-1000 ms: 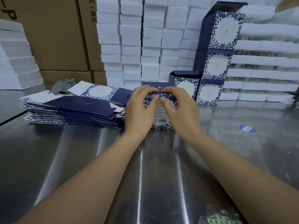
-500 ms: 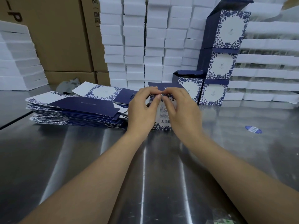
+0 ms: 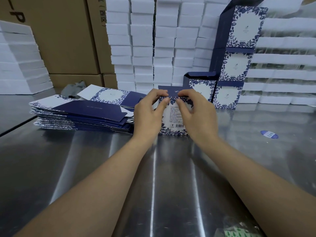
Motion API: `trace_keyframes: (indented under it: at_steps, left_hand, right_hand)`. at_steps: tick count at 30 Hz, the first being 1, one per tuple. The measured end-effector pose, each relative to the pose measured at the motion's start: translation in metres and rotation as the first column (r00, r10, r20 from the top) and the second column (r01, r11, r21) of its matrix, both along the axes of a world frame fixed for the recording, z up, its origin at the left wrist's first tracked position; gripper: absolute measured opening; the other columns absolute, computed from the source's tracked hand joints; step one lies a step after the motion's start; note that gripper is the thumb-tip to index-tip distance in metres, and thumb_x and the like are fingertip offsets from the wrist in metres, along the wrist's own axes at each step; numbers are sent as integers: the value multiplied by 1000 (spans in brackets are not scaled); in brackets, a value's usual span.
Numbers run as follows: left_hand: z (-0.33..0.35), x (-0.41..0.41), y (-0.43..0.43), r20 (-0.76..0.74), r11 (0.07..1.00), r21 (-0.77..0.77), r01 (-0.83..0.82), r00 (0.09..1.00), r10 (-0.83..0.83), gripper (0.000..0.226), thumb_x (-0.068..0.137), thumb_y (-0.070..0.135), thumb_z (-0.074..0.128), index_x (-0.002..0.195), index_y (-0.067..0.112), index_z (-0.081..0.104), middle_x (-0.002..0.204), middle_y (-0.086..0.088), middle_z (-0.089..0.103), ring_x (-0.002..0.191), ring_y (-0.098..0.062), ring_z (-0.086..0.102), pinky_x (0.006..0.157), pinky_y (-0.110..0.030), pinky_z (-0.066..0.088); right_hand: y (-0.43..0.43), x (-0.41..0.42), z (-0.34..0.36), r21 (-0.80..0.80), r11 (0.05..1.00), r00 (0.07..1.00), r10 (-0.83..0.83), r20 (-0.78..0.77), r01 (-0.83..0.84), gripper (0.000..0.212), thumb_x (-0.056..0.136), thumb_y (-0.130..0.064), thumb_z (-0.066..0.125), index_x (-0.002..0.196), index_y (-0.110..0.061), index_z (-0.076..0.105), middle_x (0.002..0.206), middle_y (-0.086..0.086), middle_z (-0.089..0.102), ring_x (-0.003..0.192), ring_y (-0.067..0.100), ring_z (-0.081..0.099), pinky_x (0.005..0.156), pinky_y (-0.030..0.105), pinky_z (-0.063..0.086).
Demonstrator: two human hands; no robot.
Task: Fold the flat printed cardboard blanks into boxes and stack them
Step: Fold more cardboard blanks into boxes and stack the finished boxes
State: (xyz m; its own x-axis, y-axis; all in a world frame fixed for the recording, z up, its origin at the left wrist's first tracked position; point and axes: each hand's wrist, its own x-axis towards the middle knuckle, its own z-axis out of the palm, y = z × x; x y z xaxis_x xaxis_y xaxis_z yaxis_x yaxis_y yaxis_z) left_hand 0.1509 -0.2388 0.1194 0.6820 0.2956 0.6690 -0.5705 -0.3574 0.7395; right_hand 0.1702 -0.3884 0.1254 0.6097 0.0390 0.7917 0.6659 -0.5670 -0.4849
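Observation:
A blue-and-white floral box (image 3: 173, 120) stands upright on the steel table, its barcode side facing me. My left hand (image 3: 147, 113) and my right hand (image 3: 198, 113) grip it from either side, thumbs and fingertips pinching its navy top flap (image 3: 171, 91) at the upper edge. A pile of flat printed blanks (image 3: 82, 115) lies to the left of the box. Behind and to the right stand folded boxes: one open-topped box (image 3: 201, 89) and a stack of three folded boxes (image 3: 234, 65).
White foam blocks (image 3: 153, 43) are stacked along the back, with more white foam (image 3: 20, 62) at far left. Brown cartons (image 3: 65, 35) stand behind the blanks. A blue round sticker (image 3: 269, 134) lies on the steel table (image 3: 102, 168) at right. A green-printed bag (image 3: 237, 231) shows at the bottom edge.
Both hands stay on the box's upper edge; the thumbs have shifted slightly along the flap. The view has moved a little closer.

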Motion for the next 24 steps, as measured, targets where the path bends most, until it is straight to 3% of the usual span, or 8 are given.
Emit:
trace_keyframes:
  at_steps: [5,8,10,14,18,20,22,24]
  left_hand:
    - [0,1,2,10,993,98,-73,997,72,12,99,31,72,110,29,76,120,22,73,120,-1,65,105,-37,54]
    - [1,1,-1,27,963,225,-146,989,144,24,94,50,72,114,37,78,127,23,70,121,6,62,101,-22,50]
    - [3,3,-3,31,960,232,-155,988,152,22,95,48,73,114,37,79,127,20,71,122,2,62,100,-26,51]
    - [8,6,0,34,964,235,-127,992,122,15,98,35,73,110,30,80,111,17,76,118,-11,66,96,-44,54]
    - [10,6,1,28,960,240,-142,990,139,13,98,35,72,107,28,80,101,13,75,107,-12,67,91,-43,54]
    - [11,6,1,33,957,252,-146,989,142,13,98,35,72,107,29,79,101,14,75,107,-11,66,90,-43,54]
    - [10,6,2,49,944,287,-162,987,155,14,99,37,70,110,31,78,107,16,74,118,-10,64,97,-40,54]
    - [10,7,2,59,926,332,-183,983,173,18,97,43,70,111,35,77,115,20,74,134,-5,54,104,-27,47]
  right_hand:
    - [-1,3,-1,97,989,993,116,-26,-113,12,103,-26,65,114,-27,72,108,-16,70,75,18,67,79,46,57]
    - [1,6,0,140,982,991,130,-32,-125,10,103,-23,67,109,-27,74,104,-11,72,74,19,70,72,37,58]
    - [-1,7,2,161,977,988,148,-42,-140,9,102,-23,68,107,-27,75,102,-12,73,75,15,70,71,34,60]
    - [-5,10,4,115,985,988,139,-64,-131,13,102,-30,66,109,-29,77,98,-16,75,75,13,68,74,47,61]
    - [-11,8,1,58,997,998,56,-2,-56,17,102,-32,64,116,-29,74,109,-19,72,96,5,67,88,42,58]
    - [-12,10,-2,47,997,998,68,-7,-68,19,103,-30,64,120,-29,73,113,-21,70,96,5,66,87,43,59]
    - [-11,11,-2,102,989,992,114,-55,-108,16,103,-28,66,117,-30,73,110,-21,70,87,12,70,81,47,61]
    - [-9,13,0,147,982,989,133,-69,-122,12,102,-28,68,112,-31,74,103,-19,72,80,17,72,78,49,60]
